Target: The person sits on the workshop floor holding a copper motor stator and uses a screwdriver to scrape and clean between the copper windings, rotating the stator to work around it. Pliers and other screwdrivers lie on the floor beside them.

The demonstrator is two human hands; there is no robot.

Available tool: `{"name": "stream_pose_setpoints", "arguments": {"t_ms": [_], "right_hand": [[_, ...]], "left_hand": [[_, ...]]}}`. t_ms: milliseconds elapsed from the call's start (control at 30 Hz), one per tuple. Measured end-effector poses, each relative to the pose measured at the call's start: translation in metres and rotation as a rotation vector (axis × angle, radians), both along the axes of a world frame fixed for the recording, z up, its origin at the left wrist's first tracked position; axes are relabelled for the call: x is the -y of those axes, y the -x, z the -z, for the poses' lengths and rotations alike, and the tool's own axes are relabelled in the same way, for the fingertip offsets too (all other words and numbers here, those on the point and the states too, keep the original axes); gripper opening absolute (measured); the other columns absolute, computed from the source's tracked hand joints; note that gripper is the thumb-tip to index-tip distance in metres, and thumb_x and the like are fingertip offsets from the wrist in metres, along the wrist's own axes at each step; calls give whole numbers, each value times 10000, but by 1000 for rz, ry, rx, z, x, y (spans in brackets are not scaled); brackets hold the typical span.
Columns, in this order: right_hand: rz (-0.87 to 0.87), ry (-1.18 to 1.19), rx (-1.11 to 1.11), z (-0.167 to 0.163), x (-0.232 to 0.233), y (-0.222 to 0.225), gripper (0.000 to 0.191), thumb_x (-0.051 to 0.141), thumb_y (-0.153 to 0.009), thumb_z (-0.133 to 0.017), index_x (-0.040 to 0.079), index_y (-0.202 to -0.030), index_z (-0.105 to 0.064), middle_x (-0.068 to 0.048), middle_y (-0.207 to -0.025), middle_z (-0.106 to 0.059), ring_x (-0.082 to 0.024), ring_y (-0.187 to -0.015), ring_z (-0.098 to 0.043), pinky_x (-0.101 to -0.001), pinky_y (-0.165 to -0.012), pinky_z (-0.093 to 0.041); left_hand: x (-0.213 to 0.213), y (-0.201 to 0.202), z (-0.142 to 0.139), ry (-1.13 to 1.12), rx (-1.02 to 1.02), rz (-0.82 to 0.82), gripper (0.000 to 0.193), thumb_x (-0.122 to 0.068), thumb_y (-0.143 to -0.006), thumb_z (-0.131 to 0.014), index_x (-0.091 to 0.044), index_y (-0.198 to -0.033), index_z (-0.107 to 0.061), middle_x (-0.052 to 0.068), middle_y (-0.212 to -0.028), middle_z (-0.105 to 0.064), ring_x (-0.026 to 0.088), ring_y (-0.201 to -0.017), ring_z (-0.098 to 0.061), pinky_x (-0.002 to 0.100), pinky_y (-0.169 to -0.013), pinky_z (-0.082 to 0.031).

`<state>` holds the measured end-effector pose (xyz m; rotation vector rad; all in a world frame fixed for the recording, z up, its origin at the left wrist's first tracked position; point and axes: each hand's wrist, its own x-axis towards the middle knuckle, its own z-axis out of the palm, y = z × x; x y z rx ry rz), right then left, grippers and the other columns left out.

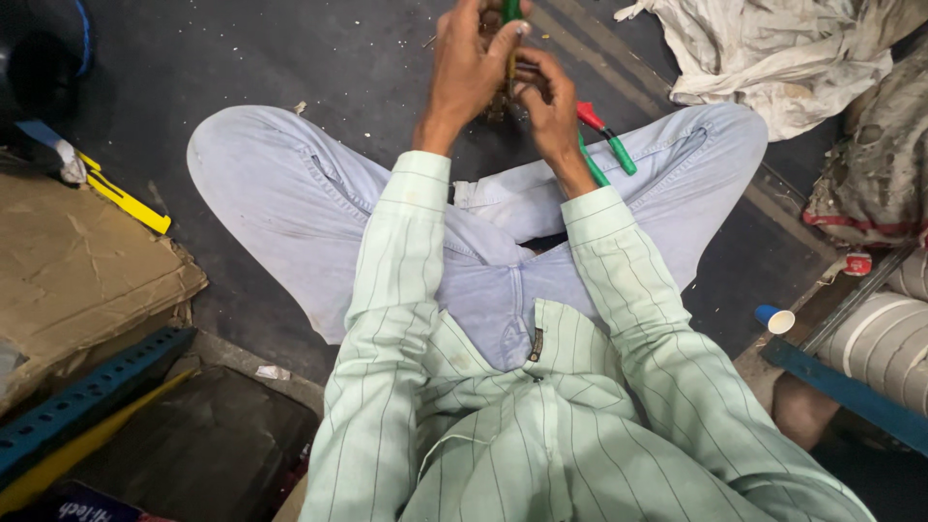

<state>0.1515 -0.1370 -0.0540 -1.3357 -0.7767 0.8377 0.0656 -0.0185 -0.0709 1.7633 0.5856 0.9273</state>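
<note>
Head view: at twelve o'clock, above the crossed legs, the left hand [471,70] has its fingers [503,43] clamped on a green-handled tool [510,10], while the right hand [547,104] pinches a small dark piece [500,104], blurred. Red-and-green pliers [607,137] lie at its two o'clock. I'd worry the tool slips onto the right fingertips, both hands being so crowded.

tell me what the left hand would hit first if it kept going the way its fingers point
The left hand points up and away from the body, its fingertips already on a green-handled tool. Beyond that only dark floor shows up to the frame edge, though depth is hard to judge.
</note>
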Motion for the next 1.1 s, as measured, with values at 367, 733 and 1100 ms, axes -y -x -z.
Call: {"name": "stream_pose_setpoints", "arguments": {"t_ms": [367, 733, 1100], "right_hand": [[78, 91, -200, 12, -3, -8, 138, 68, -1039, -627, 3, -1159, -646, -46, -1044, -703, -141, -952, -699, -287, -828, -588], [188, -211, 363, -33, 5, -15, 232, -5, -1188, -577, 11, -1385, -455, -117, -1125, -727, -209, -1030, -742, -339, -969, -631], [204, -199, 363, -9, -6, -13, 212, 51, -1156, -610, -32, -1305, -485, -128, -1108, -713, -204, -1038, -753, -322, -923, -651]], "left_hand": [[5, 12, 26, 40, -303, 230, 1079, -220, -713, -1031, -187, -1581, -391, 272, -1602, -261, 453, -1465, -314, 525, -1198, -294], [17, 2, 35, 411, -121, 122, 1020, 12, -584, -820, -193, -1484, -386, 117, -1456, -365, 344, -1391, -460, 391, -1142, -499], [16, 0, 46, 488, -65, 190, 1034, 64, -628, -775, -182, -1520, -315, 126, -1438, -371, 339, -1378, -452, 404, -1118, -485]]}}
